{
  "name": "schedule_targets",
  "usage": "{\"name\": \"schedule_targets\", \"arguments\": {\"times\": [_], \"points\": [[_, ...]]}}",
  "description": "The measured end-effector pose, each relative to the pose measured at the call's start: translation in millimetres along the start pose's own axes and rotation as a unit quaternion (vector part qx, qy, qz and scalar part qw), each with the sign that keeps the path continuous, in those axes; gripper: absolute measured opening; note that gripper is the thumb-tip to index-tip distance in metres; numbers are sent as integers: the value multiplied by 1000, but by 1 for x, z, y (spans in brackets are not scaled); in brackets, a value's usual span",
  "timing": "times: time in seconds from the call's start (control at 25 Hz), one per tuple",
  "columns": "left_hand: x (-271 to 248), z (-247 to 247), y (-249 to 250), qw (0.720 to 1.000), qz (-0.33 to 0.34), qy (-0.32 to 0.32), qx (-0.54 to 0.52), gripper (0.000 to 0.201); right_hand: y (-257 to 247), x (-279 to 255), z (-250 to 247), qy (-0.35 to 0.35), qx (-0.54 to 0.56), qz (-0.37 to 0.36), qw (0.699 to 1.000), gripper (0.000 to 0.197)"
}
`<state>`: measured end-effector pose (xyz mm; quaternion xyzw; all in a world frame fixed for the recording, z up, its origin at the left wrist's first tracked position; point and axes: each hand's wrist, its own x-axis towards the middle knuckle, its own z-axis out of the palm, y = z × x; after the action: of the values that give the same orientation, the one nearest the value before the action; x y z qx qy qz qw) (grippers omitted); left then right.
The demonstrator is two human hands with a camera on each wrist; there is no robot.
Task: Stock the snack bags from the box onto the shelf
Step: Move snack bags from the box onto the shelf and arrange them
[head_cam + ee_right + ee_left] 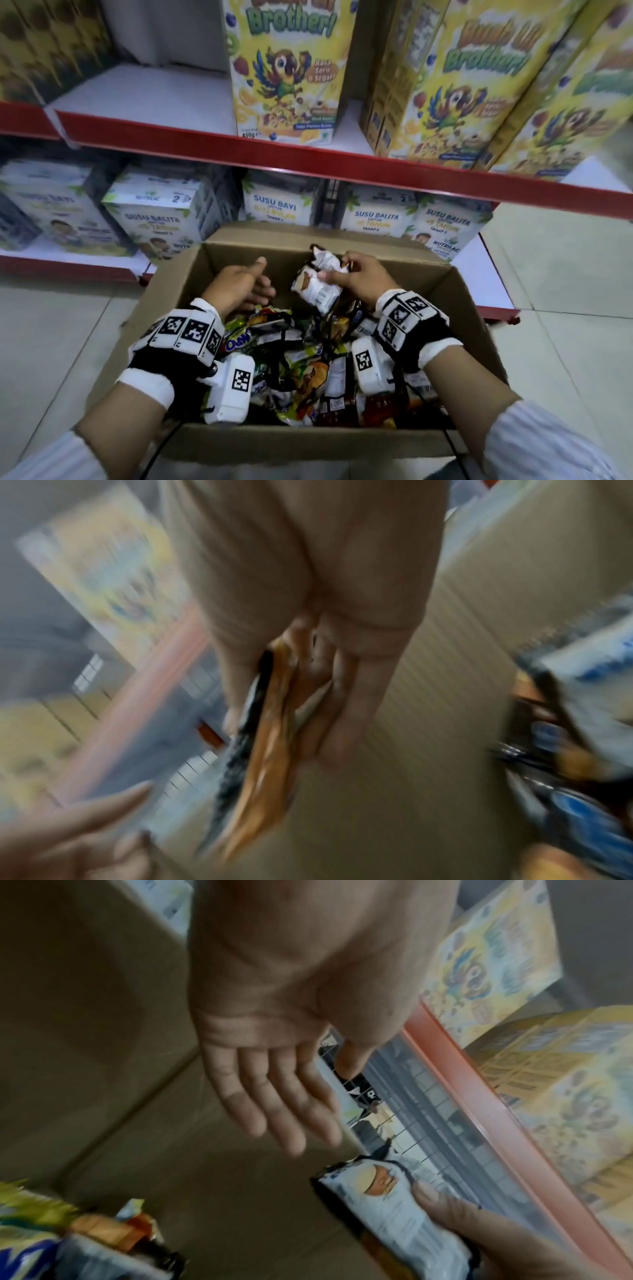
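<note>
Two forearms reach into the cardboard box, which stands on the floor before the red-edged shelf. Right hand, over the box's far end, grips white snack bags between thumb and curled fingers. Left hand, beside it above the box, holds nothing, fingers straight, thumb raised. Loose snack packets fill the box below.

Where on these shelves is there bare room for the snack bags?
Upper shelf: bare white stretch left of the parrot cereal box. A narrow gap lies right of that box. The lower shelf is crowded with milk formula boxes.
</note>
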<state>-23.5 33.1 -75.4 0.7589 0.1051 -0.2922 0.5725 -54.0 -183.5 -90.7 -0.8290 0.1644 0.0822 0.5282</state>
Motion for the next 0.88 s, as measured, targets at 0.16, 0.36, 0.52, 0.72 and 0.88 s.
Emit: {"name": "schedule_targets", "arguments": {"times": [0.16,0.36,0.52,0.72,0.88], "points": [[-27,11,22,981,28,-193,3,63,-40,-33,-1,59,40,-140,988,35],[-31,25,36,978,99,-84,-163,59,-54,-54,18,-61,-54,-203,976,59],[-19,10,20,969,71,-3,-237,35,-38,-44,17,-92,-78,-103,987,60],[-27,-13,9,951,75,-45,-297,18,-1,-27,11,-261,-374,-41,889,56],[-34,-20,6,950,87,-62,-294,22,22,-26,24,-368,-374,5,851,47]]}}
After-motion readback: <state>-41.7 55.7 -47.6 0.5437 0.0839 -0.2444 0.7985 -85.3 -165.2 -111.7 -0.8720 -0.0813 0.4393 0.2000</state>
